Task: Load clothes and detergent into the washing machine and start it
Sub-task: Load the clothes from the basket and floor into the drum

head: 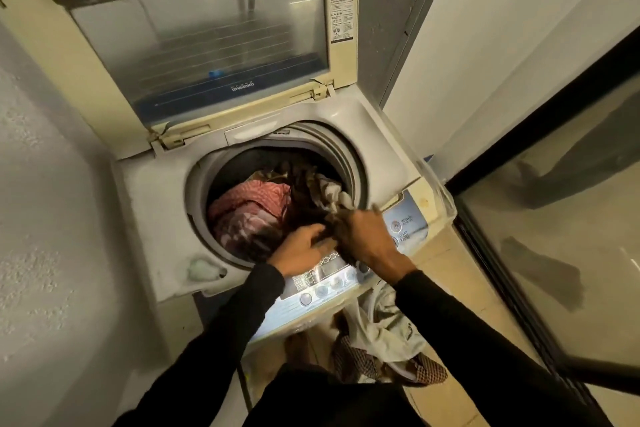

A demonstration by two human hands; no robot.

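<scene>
Dark brown garment | blurred, bunched at drum rim | both hands gripping it

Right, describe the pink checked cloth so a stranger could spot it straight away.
Start at the top-loading washing machine with its lid raised. Look into the round drum opening, at its left side. There the pink checked cloth lies on the pile, across from the two hands at the near right rim. It is the only pink piece; the clothes beside it are dark brown or whitish.
</scene>
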